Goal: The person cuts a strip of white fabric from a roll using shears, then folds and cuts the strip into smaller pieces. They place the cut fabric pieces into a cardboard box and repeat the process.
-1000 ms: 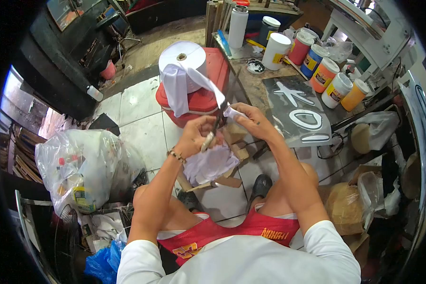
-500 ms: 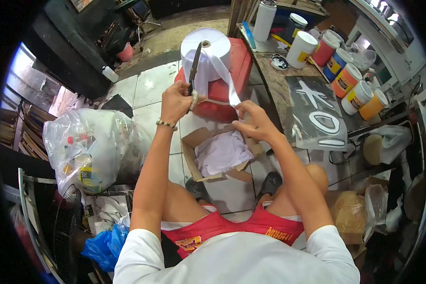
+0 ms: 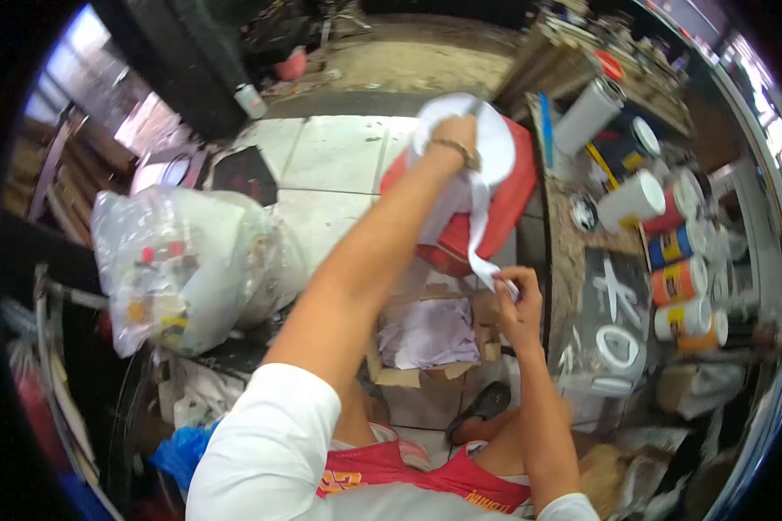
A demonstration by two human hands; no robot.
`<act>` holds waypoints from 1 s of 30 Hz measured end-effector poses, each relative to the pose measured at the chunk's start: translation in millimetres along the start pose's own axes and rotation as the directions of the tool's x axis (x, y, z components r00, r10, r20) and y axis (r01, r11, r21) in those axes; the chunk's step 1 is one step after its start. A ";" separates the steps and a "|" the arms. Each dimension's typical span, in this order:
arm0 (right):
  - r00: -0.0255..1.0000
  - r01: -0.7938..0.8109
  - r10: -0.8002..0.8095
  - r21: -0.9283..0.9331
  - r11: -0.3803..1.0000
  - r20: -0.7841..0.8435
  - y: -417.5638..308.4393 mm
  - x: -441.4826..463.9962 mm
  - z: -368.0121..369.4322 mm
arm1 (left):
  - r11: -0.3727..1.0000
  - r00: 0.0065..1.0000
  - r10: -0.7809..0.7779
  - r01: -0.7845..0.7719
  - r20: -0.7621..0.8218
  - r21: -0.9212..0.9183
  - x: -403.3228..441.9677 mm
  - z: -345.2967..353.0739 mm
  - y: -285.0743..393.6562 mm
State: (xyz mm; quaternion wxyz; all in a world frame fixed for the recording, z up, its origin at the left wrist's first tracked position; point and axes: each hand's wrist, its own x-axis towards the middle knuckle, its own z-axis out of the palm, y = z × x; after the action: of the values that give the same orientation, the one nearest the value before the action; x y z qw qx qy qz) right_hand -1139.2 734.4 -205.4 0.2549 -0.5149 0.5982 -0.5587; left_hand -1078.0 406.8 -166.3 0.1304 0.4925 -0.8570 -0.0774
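Observation:
A big roll of white ribbon [image 3: 493, 156] stands on a red stool [image 3: 521, 187]. My left hand [image 3: 456, 135] reaches over the top of the roll, closed on a dark-bladed tool [image 3: 476, 106] that is blurred and partly hidden; whether it is a knife or scissors I cannot make out. From the roll a loose white strip [image 3: 478, 227] hangs down to my right hand [image 3: 520, 304], which pinches its end between thumb and fingers. Under the strip, an open cardboard box [image 3: 397, 377] on the floor holds white cut pieces [image 3: 430, 334].
On the right, a workbench [image 3: 573, 260] carries paint bottles [image 3: 676, 245], a white cylinder [image 3: 589, 117] and a dark stencil sheet [image 3: 604, 304]. A clear bag of containers [image 3: 191, 269] stands at left, with a blue bag [image 3: 181, 456] nearer me. White tiles [image 3: 330, 156] cover the floor.
My left hand has moved forward and right onto the roll with the tool. My right hand has come lower and nearer, still pinching the strip. The view has shifted left.

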 end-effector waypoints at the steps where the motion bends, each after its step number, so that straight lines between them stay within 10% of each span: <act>1: 0.998 -0.056 0.056 0.006 0.998 -0.018 -1.8 0.3 -0.1 | 0.999 0.999 -0.041 0.041 0.000 -0.024 -4.0 2.0 -2.8; 5: 0.969 -0.195 0.206 -0.088 0.977 0.137 -49.9 17.4 -18.5 | 0.875 0.871 0.024 0.219 0.491 -0.432 -21.6 -61.4 -13.9; 10: 0.923 -0.174 0.201 -0.109 0.979 0.328 -145.1 49.1 -45.9 | 0.855 0.977 0.000 0.110 0.211 -0.507 -122.5 -104.6 -44.8; 15: 0.672 -0.534 0.479 -0.079 0.842 0.565 -213.0 108.6 -59.0 | 0.693 0.805 -0.137 0.494 0.577 -0.525 -283.7 -213.8 -96.7; 19: 0.798 -0.310 0.399 -0.261 0.914 0.451 -162.7 135.6 -47.5 | 0.510 0.736 -0.370 0.671 0.568 -0.538 -352.7 -282.1 -137.9; 23: 0.737 -0.621 0.653 -0.207 0.756 0.174 -114.8 181.2 -21.2 | 0.072 0.543 -0.505 0.801 0.671 -0.594 -362.2 -303.3 -194.0; 25: 0.727 -0.664 0.682 -0.176 0.727 0.072 -69.4 195.1 -27.7 | 0.124 0.510 -0.558 0.831 0.655 -0.542 -368.4 -290.1 -212.7; 27: 0.752 -0.651 0.658 -0.209 0.730 -0.042 -76.8 243.8 2.6 | 0.584 0.699 -0.484 0.706 0.527 -0.400 -346.6 -294.9 -251.8; 30: 0.771 -0.594 0.631 -0.451 0.666 -0.083 -34.0 275.3 15.2 | 0.535 0.642 -0.507 0.757 0.575 -0.374 -308.2 -353.8 -282.9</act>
State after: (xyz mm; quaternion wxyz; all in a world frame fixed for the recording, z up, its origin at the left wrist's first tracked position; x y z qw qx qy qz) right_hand -1208.0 485.5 -103.0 0.3243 -0.3504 0.8381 -0.2640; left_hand -590.7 529.3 52.0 0.0599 0.6816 -0.5505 -0.4783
